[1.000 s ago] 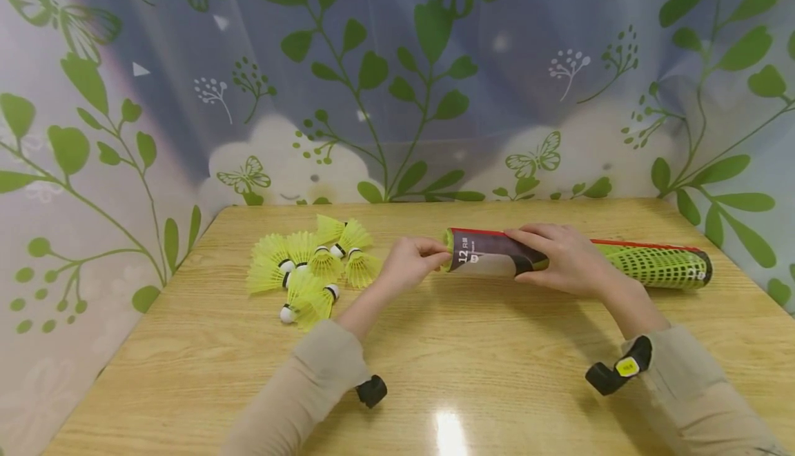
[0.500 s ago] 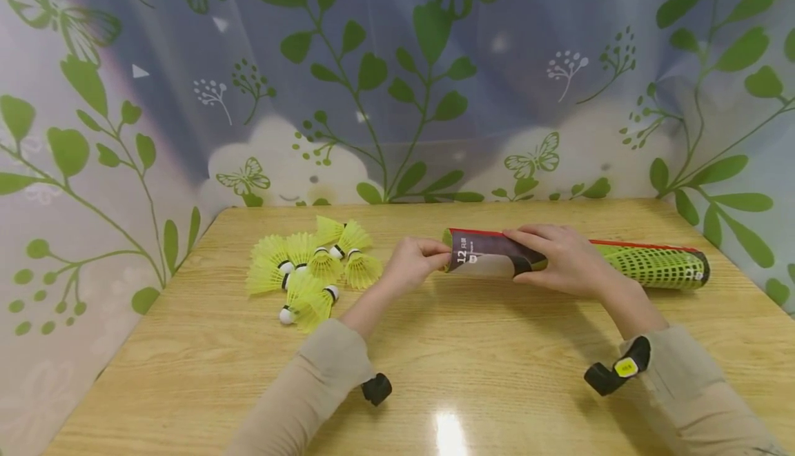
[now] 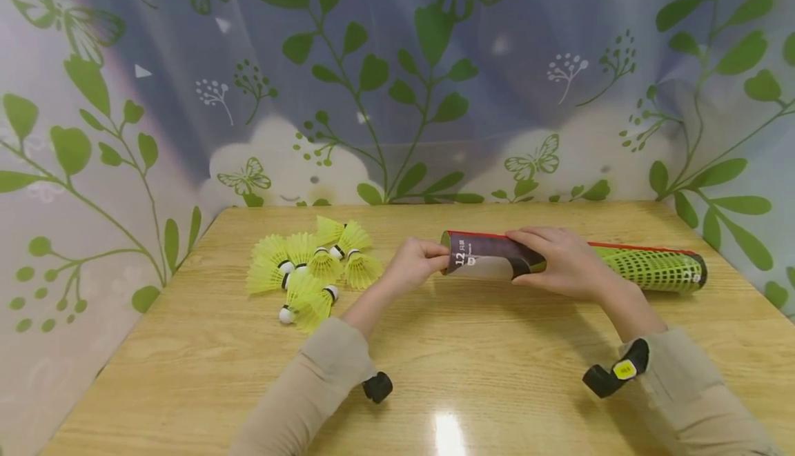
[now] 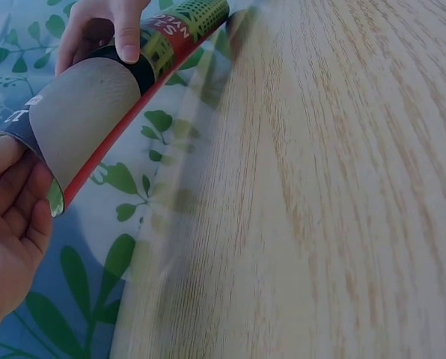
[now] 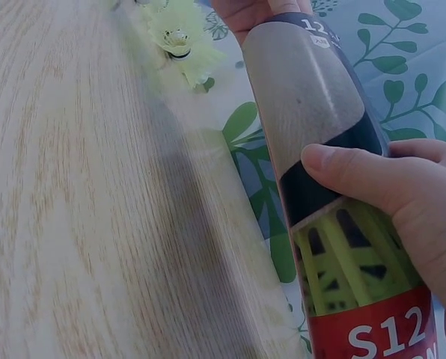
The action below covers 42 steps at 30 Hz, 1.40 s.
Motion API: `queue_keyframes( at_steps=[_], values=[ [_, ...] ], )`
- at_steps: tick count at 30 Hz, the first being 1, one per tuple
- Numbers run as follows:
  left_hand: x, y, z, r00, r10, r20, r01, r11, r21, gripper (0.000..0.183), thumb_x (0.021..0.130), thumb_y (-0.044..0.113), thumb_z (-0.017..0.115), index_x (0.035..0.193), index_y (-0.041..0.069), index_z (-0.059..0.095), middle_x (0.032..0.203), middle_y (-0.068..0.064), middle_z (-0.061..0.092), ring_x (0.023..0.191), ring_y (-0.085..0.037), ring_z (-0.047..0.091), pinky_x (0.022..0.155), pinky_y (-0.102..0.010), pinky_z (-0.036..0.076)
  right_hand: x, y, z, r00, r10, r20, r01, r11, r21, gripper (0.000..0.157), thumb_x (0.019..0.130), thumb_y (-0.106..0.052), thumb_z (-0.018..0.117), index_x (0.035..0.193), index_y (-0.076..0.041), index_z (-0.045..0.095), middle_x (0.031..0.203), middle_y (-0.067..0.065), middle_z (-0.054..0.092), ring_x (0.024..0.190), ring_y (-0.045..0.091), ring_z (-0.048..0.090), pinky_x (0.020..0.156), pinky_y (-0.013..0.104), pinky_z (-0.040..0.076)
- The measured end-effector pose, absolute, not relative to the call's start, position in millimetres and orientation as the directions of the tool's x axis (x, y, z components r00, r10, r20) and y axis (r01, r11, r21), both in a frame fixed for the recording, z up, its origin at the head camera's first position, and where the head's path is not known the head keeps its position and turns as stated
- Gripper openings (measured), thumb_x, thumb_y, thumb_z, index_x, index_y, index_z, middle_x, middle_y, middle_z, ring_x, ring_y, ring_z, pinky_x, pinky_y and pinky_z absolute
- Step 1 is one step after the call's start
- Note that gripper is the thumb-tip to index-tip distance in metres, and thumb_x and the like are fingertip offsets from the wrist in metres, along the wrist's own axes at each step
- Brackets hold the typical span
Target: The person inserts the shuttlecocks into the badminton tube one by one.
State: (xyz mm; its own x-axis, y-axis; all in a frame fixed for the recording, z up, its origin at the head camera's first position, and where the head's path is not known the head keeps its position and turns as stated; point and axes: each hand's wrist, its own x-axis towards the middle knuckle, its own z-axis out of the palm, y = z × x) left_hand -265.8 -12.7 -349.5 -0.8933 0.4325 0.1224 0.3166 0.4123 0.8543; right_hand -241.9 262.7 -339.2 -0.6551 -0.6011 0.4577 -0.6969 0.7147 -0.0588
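A cylindrical shuttlecock tube (image 3: 487, 249), dark and grey at its left end and green mesh-patterned at its right, lies nearly sideways, its open mouth to the left. My right hand (image 3: 562, 263) grips its middle from above, thumb on the near side, as the right wrist view also shows (image 5: 410, 194). My left hand (image 3: 413, 263) is at the open mouth with bent fingers, their tips inside the rim. In the left wrist view the left hand (image 4: 13, 224) curls beside the mouth; I cannot tell what its hidden fingertips hold. Several yellow shuttlecocks (image 3: 323, 263) lie in a pile left of the left hand.
The wooden table (image 3: 397, 380) carries everything. A leaf-and-butterfly patterned curtain (image 3: 385, 97) hangs behind it and round both sides. Black wrist devices sit on both forearms, the right device (image 3: 615, 373) bearing a yellow label.
The tube's left mouth has shifted slightly left and lower, and its inside now shows darker, with less bright yellow-green. Both hands keep nearly the same place; the pile is unchanged.
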Motion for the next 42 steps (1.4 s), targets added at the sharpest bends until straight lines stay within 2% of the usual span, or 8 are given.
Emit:
queue_keyframes(
  at_steps=[3,9,12,14,21,29,36,42],
  values=[
    [-266,-15,-350,-0.883,0.453,0.122,0.324,0.400,0.857,0.016,0.090,0.011,0.061,0.095,0.004,0.074,0.096,-0.010,0.071,0.072,-0.014,0.053,0.057,-0.021,0.039,-243,263,-340,-0.651,-0.604,0.460,-0.700,0.712,-0.056,0.074,0.065,-0.032,0.085,0.128,-0.006,0.055,0.120,0.016,0.060,0.106,0.034,0.057,0.085,0.054,0.044],
    [-265,-22,-349,-0.874,0.475,0.106,0.313,0.381,0.870,0.019,0.091,0.014,0.061,0.102,0.004,0.073,0.099,-0.009,0.071,0.090,-0.015,0.063,0.077,-0.025,0.049,-245,263,-341,-0.649,-0.608,0.458,-0.701,0.712,-0.049,0.074,0.066,-0.033,0.085,0.128,-0.007,0.055,0.120,0.015,0.060,0.106,0.034,0.057,0.084,0.054,0.044],
    [-265,-26,-349,-0.874,0.473,0.108,0.309,0.372,0.875,0.021,0.091,0.017,0.062,0.105,0.005,0.072,0.098,-0.008,0.071,0.092,-0.015,0.064,0.081,-0.027,0.050,-245,264,-340,-0.636,-0.614,0.468,-0.710,0.703,-0.043,0.074,0.065,-0.032,0.085,0.128,-0.007,0.055,0.119,0.015,0.060,0.105,0.034,0.057,0.083,0.053,0.045],
    [-265,-30,-349,-0.876,0.470,0.110,0.307,0.368,0.877,0.022,0.091,0.019,0.062,0.106,0.005,0.071,0.096,-0.006,0.071,0.089,-0.014,0.064,0.082,-0.029,0.050,-246,264,-340,-0.629,-0.615,0.475,-0.714,0.699,-0.040,0.075,0.064,-0.032,0.086,0.127,-0.006,0.055,0.118,0.016,0.060,0.104,0.034,0.058,0.083,0.053,0.045],
    [-266,-50,-347,-0.890,0.441,0.117,0.285,0.337,0.897,0.024,0.092,0.016,0.061,0.108,0.000,0.069,0.092,-0.009,0.071,0.082,-0.015,0.063,0.087,-0.045,0.049,-246,266,-340,-0.630,-0.612,0.478,-0.709,0.705,-0.031,0.075,0.063,-0.032,0.086,0.127,-0.006,0.056,0.118,0.016,0.060,0.104,0.035,0.057,0.084,0.054,0.044],
    [-262,-80,-339,-0.916,0.391,0.095,0.261,0.397,0.880,0.026,0.092,0.024,0.062,0.109,0.006,0.069,0.093,-0.006,0.071,0.088,-0.025,0.063,0.087,-0.049,0.047,-246,266,-340,-0.639,-0.613,0.465,-0.703,0.711,-0.028,0.074,0.065,-0.034,0.085,0.127,-0.007,0.056,0.118,0.016,0.061,0.105,0.035,0.057,0.085,0.053,0.044],
    [-257,-115,-333,-0.942,0.321,0.100,0.234,0.411,0.881,0.027,0.093,0.022,0.060,0.112,0.006,0.067,0.095,-0.007,0.070,0.090,-0.026,0.062,0.088,-0.049,0.047,-245,265,-340,-0.653,-0.608,0.452,-0.694,0.719,-0.037,0.074,0.066,-0.034,0.084,0.128,-0.008,0.055,0.119,0.015,0.060,0.106,0.035,0.057,0.086,0.054,0.043],
    [-253,-143,-333,-0.959,0.273,0.074,0.200,0.468,0.861,0.030,0.093,0.027,0.059,0.114,0.006,0.066,0.099,-0.010,0.069,0.093,-0.026,0.061,0.088,-0.050,0.046,-244,268,-344,-0.648,-0.611,0.454,-0.697,0.716,-0.032,0.073,0.066,-0.034,0.084,0.127,-0.007,0.055,0.119,0.015,0.060,0.106,0.035,0.056,0.086,0.054,0.043]
  ],
)
